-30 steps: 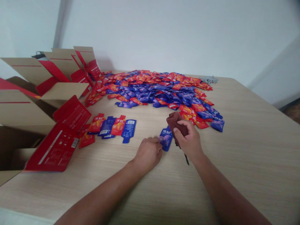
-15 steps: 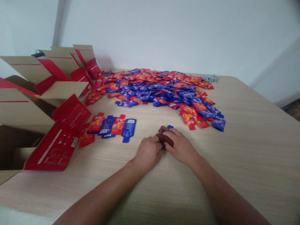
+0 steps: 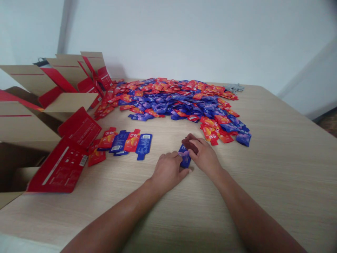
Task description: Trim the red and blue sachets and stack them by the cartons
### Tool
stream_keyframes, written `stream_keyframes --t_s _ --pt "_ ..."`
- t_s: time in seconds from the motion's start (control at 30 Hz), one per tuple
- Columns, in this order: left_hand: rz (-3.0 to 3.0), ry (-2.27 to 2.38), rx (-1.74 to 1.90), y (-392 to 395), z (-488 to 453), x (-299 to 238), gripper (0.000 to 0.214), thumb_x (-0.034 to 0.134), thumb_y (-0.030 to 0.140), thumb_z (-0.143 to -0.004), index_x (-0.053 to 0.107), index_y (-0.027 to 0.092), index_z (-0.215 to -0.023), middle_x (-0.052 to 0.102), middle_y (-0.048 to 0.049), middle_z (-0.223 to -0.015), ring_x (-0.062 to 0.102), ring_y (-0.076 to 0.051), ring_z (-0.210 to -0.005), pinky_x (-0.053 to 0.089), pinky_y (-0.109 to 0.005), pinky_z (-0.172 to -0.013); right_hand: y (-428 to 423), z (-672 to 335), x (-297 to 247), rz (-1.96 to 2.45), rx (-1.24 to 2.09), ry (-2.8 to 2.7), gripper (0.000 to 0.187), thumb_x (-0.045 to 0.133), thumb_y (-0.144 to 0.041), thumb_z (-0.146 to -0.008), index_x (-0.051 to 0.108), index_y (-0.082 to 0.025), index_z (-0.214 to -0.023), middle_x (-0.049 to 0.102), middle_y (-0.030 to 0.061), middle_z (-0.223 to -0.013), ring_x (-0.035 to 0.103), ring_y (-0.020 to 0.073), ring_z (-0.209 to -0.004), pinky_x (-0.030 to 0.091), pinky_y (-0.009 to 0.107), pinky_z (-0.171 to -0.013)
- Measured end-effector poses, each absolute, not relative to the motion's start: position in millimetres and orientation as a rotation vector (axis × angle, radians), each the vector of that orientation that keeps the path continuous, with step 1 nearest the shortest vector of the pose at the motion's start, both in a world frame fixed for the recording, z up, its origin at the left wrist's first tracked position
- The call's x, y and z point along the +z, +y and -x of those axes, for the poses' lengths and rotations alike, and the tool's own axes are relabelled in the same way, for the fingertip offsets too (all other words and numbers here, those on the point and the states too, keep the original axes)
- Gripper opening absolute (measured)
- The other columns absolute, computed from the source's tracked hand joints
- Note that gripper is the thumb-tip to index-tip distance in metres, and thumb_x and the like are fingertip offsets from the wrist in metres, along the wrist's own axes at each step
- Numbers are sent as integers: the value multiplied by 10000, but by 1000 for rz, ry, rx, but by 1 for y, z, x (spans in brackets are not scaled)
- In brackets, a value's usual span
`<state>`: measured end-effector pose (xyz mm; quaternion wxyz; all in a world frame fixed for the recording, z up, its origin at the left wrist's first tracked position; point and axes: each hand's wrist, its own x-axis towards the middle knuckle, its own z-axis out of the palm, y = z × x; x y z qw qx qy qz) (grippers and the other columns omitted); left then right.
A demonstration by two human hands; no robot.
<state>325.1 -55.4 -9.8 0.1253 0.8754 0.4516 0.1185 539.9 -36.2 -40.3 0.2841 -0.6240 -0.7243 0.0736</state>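
Note:
A blue pouch with a purple fruit print [image 3: 185,160] lies on the table between my two hands. My left hand [image 3: 168,171] rests at its left edge, the fingertips touching it and the thumb stretched out apart along the lower end. A brown cloth [image 3: 191,143] is bunched in my right hand [image 3: 206,154], over the pouch's upper right part. My right fingers and thumb are closed on that cloth. To the left, a blue pouch with its back label up [image 3: 144,144] lies beside a red pouch [image 3: 132,140] in a short overlapping row.
A broad heap of red and blue pouches [image 3: 168,102] spreads across the back of the table [image 3: 276,147]. Open cardboard boxes with red flaps [image 3: 61,165] crowd the left side. A grey cloth [image 3: 234,88] lies at the far right of the heap, before a white wall.
My right hand has moved slightly up and right with the brown cloth, baring the pouch's printed face. The left thumb has spread away from the fingers. The view has shifted slightly.

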Motion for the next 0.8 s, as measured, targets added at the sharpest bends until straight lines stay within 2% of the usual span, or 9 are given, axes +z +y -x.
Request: stream_keyframes --t_s 0.13,0.4,0.57,0.7,0.8 --pt "-2557 1355 357 -55 -334 -10 522 793 609 -889 714 212 -1219 714 -104 -1131 676 -310 -1042 517 -453 -938 -38 -538 -41 1667 192 -1938 383 649 -268 -959 703 -246 -1337 669 124 -1292 660 311 -1173 541 483 -1054" --pt "-2636 1353 292 -53 -335 -10 327 658 473 -999 733 190 -1144 740 -120 -1110 699 -301 -1023 535 -453 -929 -35 -542 -49 1651 178 -1880 389 633 -270 -949 716 -223 -1326 678 137 -1310 663 321 -1189 555 504 -1059" --pt "-2672 1360 235 -53 -328 -3 265 564 344 -1040 738 163 -1126 772 -129 -1020 723 -279 -902 550 -419 -857 -32 -552 -51 1607 147 -1638 379 657 -304 -936 730 -183 -1288 709 163 -1316 654 343 -1240 527 545 -1110" --pt "-2545 1370 446 -49 -319 -7 262 490 269 -1072 737 185 -1062 783 -100 -967 733 -234 -870 534 -359 -831 -36 -551 -41 1518 144 -1391 377 691 -366 -930 732 -200 -1265 743 141 -1254 689 322 -1167 545 546 -1078" --pt "-2269 1434 604 -43 -314 -15 209 540 241 -1040 712 202 -1153 789 -55 -935 736 -199 -834 511 -306 -756 -42 -544 -33 1417 121 -1345 380 705 -381 -938 720 -229 -1285 727 126 -1303 680 309 -1211 536 540 -1103"
